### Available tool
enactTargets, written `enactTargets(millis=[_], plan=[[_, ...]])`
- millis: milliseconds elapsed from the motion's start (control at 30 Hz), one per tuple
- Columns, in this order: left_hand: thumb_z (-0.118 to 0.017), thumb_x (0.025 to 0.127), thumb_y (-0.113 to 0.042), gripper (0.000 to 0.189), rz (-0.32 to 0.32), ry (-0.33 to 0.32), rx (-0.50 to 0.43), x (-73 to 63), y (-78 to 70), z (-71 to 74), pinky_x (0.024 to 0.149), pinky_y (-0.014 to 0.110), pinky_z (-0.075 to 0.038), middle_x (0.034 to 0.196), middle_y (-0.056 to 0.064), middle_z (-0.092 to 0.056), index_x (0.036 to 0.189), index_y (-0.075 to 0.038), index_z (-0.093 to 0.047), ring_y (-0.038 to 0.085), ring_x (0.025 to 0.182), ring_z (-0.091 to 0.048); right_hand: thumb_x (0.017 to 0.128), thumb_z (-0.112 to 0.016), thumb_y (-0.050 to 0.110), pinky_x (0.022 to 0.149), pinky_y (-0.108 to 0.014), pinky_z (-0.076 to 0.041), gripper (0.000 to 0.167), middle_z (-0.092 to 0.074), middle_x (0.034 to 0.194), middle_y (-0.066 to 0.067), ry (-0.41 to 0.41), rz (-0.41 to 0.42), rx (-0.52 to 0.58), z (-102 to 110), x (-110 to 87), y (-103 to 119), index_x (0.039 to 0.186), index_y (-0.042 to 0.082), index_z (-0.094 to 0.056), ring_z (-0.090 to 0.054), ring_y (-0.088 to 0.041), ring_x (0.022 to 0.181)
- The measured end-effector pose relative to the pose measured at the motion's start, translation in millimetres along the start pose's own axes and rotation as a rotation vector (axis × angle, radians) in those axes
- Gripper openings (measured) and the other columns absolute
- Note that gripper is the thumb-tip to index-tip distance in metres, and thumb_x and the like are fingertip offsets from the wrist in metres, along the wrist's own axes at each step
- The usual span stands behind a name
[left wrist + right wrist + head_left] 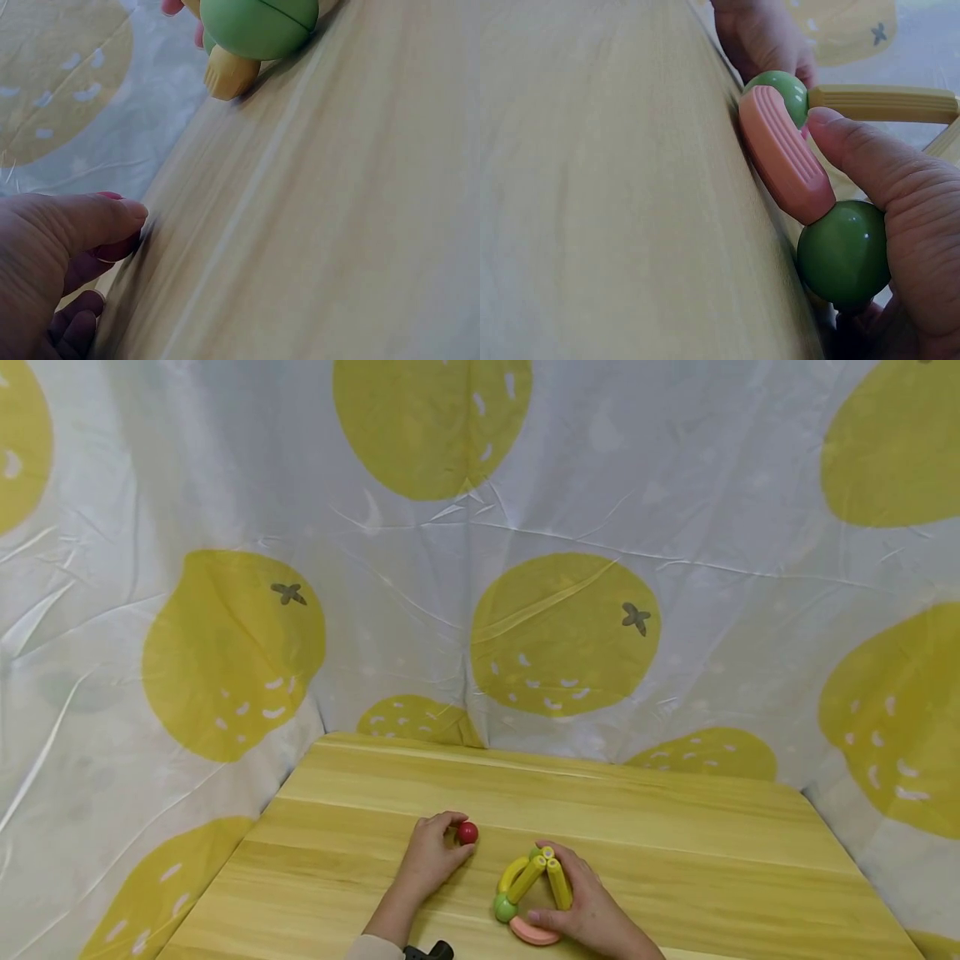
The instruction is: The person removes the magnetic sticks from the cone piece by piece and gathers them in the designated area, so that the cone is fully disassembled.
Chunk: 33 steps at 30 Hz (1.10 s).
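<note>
In the head view my left hand (429, 858) pinches a small red ball (468, 832) between thumb and fingers, low over the table. The left wrist view shows the thumb hiding most of that ball. To its right, my right hand (592, 906) grips a toy frame built of rods and balls. Yellow straight rods (558, 885) lean together at its top. A yellow curved rod (512, 874), a green ball (506, 907) and a pink curved rod (534, 932) make up its lower part. A second green ball (846, 253) sits beside my right palm in the right wrist view.
Both hands work over a light wooden table (360, 793). A curtain (405, 610) printed with yellow fruit hangs behind it and along the sides. A black strap-like object (431, 952) shows near my left wrist.
</note>
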State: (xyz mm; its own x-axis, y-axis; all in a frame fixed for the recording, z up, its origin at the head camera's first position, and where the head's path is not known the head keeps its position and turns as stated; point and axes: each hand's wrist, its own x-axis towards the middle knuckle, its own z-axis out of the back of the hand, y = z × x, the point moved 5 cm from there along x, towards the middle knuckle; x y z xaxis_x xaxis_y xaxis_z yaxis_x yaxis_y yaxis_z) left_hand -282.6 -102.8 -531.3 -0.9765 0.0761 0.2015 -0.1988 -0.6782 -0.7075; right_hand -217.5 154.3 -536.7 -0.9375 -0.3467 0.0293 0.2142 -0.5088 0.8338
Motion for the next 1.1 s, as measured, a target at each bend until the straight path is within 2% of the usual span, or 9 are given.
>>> enactTargets(millis=[500,767,900,1000,1100], plan=[[-0.087,0.081,-0.027,0.042,-0.002,-0.017,-0.012,0.2,1.7,-0.1,0.090,0.040,-0.050,0.116,0.002,-0.074,0.118,-0.015,-0.071,0.018,0.104,-0.055,0.080,-0.086,0.042,0.104,-0.078,-0.032,0.090,-0.040,0.158,-0.008,0.000,-0.005,-0.001,1,0.3,1,0.155,0.029,-0.038,-0.031,-0.045,0.145],[-0.084,0.085,-0.031,0.051,-0.016,-0.014,-0.104,0.7,-1.6,2.5,0.098,0.052,-0.052,0.131,0.010,-0.064,0.129,-0.013,-0.066,0.032,0.117,-0.061,0.081,-0.086,0.044,0.105,-0.077,-0.032,0.090,-0.041,0.158,-0.009,-0.013,-0.016,-0.005,1,0.5,0,0.155,0.027,-0.038,-0.033,-0.045,0.145],[-0.079,0.090,-0.033,0.048,-0.050,-0.038,-0.125,1.0,-8.4,5.8,0.097,0.054,-0.053,0.134,0.012,-0.060,0.131,-0.012,-0.065,0.036,0.118,-0.061,0.082,-0.085,0.043,0.106,-0.076,-0.032,0.090,-0.040,0.158,-0.010,-0.007,-0.015,0.026,1,1.7,-1,0.156,0.025,-0.037,-0.035,-0.045,0.145],[-0.078,0.092,-0.031,0.038,-0.084,-0.068,-0.119,-1.2,-17.9,9.2,0.096,0.052,-0.051,0.130,0.008,-0.061,0.125,-0.015,-0.068,0.032,0.118,-0.057,0.083,-0.084,0.042,0.109,-0.075,-0.031,0.089,-0.040,0.158,-0.009,0.002,-0.019,0.060,2,2.7,-2,0.156,0.024,-0.037,-0.036,-0.043,0.146],[-0.077,0.092,-0.031,0.026,-0.132,-0.077,-0.132,-6.5,-33.8,12.0,0.091,0.043,-0.049,0.123,0.001,-0.064,0.116,-0.021,-0.071,0.023,0.113,-0.050,0.082,-0.085,0.043,0.111,-0.068,-0.034,0.089,-0.044,0.155,-0.006,-0.019,-0.031,0.051,6,2.8,-4,0.155,0.023,-0.038,-0.040,-0.038,0.143]])
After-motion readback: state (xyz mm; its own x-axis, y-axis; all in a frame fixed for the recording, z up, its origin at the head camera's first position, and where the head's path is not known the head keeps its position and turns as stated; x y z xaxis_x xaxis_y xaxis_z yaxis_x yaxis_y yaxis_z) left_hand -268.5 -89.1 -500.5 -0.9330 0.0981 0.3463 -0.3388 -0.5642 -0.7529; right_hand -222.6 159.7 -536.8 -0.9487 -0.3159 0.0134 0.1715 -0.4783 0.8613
